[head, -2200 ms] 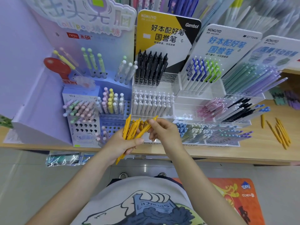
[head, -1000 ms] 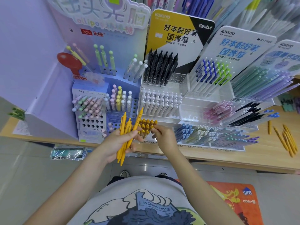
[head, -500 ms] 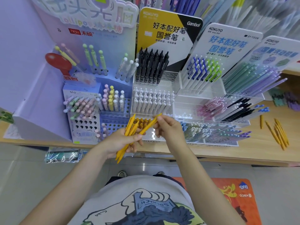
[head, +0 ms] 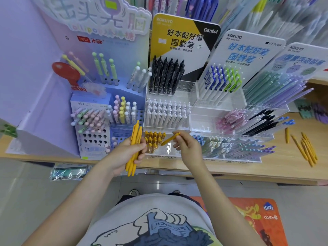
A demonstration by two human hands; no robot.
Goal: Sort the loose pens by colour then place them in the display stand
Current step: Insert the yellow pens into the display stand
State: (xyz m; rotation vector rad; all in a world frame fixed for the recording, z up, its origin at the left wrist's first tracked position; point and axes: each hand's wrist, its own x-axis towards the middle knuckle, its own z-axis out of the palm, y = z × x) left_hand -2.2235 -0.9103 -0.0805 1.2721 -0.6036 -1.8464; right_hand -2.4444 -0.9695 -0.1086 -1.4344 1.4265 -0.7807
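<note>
My left hand [head: 124, 155] grips a bundle of yellow pens [head: 135, 139], held nearly upright in front of the clear display stand [head: 170, 125]. My right hand [head: 186, 146] pinches a single yellow pen [head: 169, 138], its tip pointing down-left over the stand's bottom-left compartment. Several yellow pens [head: 153, 142] stand in that compartment. White pens fill the tier above and black pens the top tier. More loose yellow pens [head: 306, 148] lie on the wooden shelf at the far right.
A purple lollipop-pen stand [head: 92, 121] sits left of the clear one. To the right are further clear trays with pink, black, blue and pastel pens [head: 248, 121]. The wooden shelf edge [head: 248, 169] runs across; an orange mat [head: 252, 217] lies on the floor.
My right hand has drawn one yellow pen out of the bundle and lowered it toward the bottom-left compartment. My left hand has turned its bundle more upright.
</note>
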